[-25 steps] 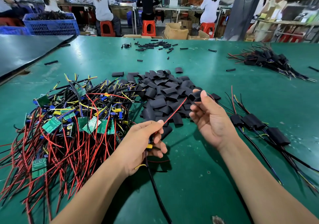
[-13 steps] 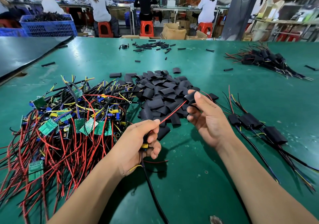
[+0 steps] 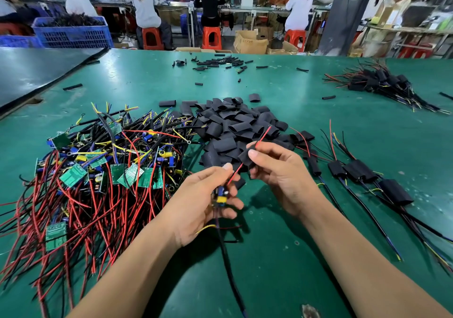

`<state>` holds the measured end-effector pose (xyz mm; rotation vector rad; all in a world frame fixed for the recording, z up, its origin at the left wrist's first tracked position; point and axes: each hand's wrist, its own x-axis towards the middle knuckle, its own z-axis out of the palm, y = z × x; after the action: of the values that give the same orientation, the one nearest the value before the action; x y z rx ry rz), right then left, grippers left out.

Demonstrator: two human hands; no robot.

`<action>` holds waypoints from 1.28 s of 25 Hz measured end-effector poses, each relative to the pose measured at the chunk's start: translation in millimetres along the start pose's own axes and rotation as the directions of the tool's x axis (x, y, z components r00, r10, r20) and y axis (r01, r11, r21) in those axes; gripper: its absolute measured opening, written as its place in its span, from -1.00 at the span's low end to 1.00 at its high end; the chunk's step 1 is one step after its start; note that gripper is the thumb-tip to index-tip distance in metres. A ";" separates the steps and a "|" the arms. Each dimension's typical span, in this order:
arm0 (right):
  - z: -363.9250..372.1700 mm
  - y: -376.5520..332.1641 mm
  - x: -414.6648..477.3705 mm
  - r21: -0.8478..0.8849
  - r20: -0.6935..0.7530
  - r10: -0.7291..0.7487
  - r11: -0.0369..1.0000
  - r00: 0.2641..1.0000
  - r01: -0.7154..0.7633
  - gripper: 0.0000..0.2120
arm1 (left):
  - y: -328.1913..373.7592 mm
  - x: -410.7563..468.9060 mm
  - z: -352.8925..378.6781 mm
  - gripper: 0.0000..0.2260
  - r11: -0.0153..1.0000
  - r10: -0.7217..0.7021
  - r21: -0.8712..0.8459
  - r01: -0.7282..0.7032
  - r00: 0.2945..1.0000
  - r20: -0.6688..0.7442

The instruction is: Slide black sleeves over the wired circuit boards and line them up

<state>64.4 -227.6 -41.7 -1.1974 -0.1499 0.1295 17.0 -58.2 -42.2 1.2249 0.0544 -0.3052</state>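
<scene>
Head view: left hand (image 3: 196, 210) grips one circuit board (image 3: 221, 194); right hand (image 3: 284, 183) pinches one black sleeve (image 3: 245, 156).

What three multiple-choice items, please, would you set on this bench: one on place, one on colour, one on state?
1. The sleeved boards lined up on the green table lie where from the pile of loose sleeves? A left; B right; C on top of it.
2. Which colour is the wire threaded through the sleeve that the right hand pinches? A yellow; B red; C blue.
3. The board in the left hand is: A bare; B fully sleeved; C lying on the table.
Answers: 1 B, they sit right of the pile; 2 B, red shows at both sleeve ends; 3 A, its components show uncovered.
</scene>
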 end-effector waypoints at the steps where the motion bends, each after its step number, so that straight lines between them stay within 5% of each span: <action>1: -1.8 -2.0 1.6 0.035 -0.044 0.004 0.999 0.999 -0.002 -0.89 | 0.6 0.7 -0.3 -0.75 0.999 -0.023 -0.029 0.023 1.000 -0.001; 4: -12.3 -9.8 8.0 0.167 -0.201 0.016 0.986 0.979 0.018 -0.83 | 2.3 1.1 -0.9 -0.68 0.990 -0.104 -0.092 0.106 0.994 0.026; 7: -20.8 -11.8 10.4 0.097 -0.250 -0.011 0.995 0.968 0.036 -0.86 | 1.5 -1.9 0.2 -0.75 0.996 -0.073 -0.039 0.075 0.996 0.046; 12: -19.2 -4.2 6.7 -0.135 -0.140 -0.071 0.989 0.988 0.052 -0.89 | 0.1 -2.4 -2.1 -0.86 0.999 -0.045 -0.024 0.045 0.999 0.032; 19: -13.5 -2.0 1.2 -0.190 0.017 -0.046 0.981 0.999 0.048 -0.81 | 1.6 -2.0 -4.0 -0.89 0.998 -0.061 -0.008 0.062 0.993 0.096; 32: -2.8 -2.1 -3.5 0.021 0.144 0.048 0.998 0.988 -0.052 -0.77 | 4.6 -1.1 -2.8 -0.81 0.998 -0.041 -0.049 0.044 0.997 0.071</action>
<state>61.6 -231.5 -40.9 -1.1677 -0.2438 0.2611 17.4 -54.0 -38.8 1.1632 0.0274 -0.3814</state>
